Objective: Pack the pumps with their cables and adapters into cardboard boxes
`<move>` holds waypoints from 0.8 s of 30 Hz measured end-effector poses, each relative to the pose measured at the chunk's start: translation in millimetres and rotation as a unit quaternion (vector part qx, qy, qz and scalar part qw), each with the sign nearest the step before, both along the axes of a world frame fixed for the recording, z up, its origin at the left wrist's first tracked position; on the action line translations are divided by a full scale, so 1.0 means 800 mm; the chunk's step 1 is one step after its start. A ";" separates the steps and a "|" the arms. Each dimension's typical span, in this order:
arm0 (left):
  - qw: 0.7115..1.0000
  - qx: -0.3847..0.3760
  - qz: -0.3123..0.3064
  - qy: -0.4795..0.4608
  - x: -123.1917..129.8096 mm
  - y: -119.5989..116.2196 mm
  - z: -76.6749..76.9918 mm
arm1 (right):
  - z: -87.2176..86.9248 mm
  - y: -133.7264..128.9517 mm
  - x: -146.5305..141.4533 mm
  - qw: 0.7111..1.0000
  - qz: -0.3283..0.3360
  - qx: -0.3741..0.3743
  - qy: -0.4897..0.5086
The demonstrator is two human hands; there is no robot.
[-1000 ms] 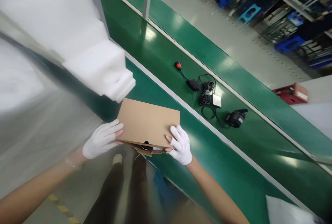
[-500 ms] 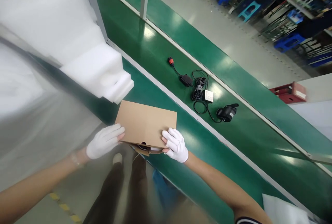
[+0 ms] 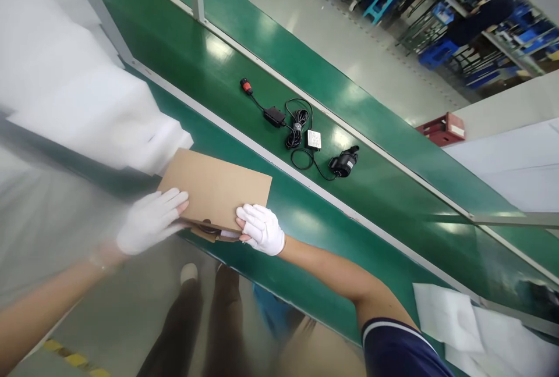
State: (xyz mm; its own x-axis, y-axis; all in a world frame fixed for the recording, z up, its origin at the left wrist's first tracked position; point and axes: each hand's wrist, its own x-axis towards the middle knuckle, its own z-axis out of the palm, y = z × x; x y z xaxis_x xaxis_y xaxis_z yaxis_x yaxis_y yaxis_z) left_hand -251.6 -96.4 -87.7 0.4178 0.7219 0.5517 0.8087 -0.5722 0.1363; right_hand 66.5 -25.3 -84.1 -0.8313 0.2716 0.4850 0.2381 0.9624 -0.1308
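A brown cardboard box (image 3: 216, 185) lies at the near edge of the green bench, its lid almost down. Along the front a gap shows a dark round part and something white, too small to name; a front flap sticks out below. My left hand (image 3: 152, 220), in a white glove with bare fingertips, grips the box's left front corner, fingers stretched over the lid. My right hand (image 3: 262, 228), gloved the same way, is closed on the right front edge, fingers bent on the lid and thumb at the gap.
Behind a white rail, a black pump (image 3: 344, 162) with coiled cable (image 3: 297, 128) and a red-black connector (image 3: 246, 86) lies on the green surface. White foam sheets (image 3: 96, 109) are stacked at left; more white sheets (image 3: 449, 316) lie at lower right. A red bin (image 3: 443, 128) stands farther back.
The view has shifted, so bench, pump and box appear farther left. Both hands stay on the box, and the gap under the lid looks about the same.
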 end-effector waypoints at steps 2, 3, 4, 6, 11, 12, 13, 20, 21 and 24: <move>0.999 0.024 -0.018 0.033 -0.005 0.020 0.001 | 0.003 0.010 -0.005 1.000 0.013 0.005 -0.014; 0.998 0.041 -0.019 0.046 -0.005 0.027 0.000 | 0.006 0.017 -0.003 0.999 0.030 0.006 -0.025; 0.997 0.052 -0.017 0.045 -0.005 0.031 -0.001 | 0.010 0.024 0.000 0.998 0.048 0.006 -0.038; 0.997 0.071 -0.012 0.033 -0.003 0.035 -0.007 | 0.019 0.041 0.011 0.996 0.068 0.009 -0.063; 0.997 0.080 -0.004 0.019 0.001 0.036 -0.012 | 0.025 0.065 0.026 0.988 0.075 0.032 -0.133; 0.997 0.077 -0.003 0.018 0.003 0.037 -0.011 | 0.023 0.065 0.025 0.987 0.075 0.030 -0.142; 0.997 0.074 -0.002 0.017 0.004 0.039 -0.010 | 0.021 0.064 0.023 0.987 0.071 0.027 -0.145; 0.996 0.081 0.025 0.000 0.021 0.046 -0.007 | 0.023 0.064 -0.003 0.990 0.066 -0.006 -0.124; 0.996 0.080 0.024 -0.002 0.022 0.046 -0.008 | 0.024 0.066 -0.006 0.989 0.077 -0.009 -0.126; 0.997 0.072 0.022 -0.009 0.021 0.046 -0.011 | 0.027 0.073 -0.010 0.983 0.112 -0.002 -0.145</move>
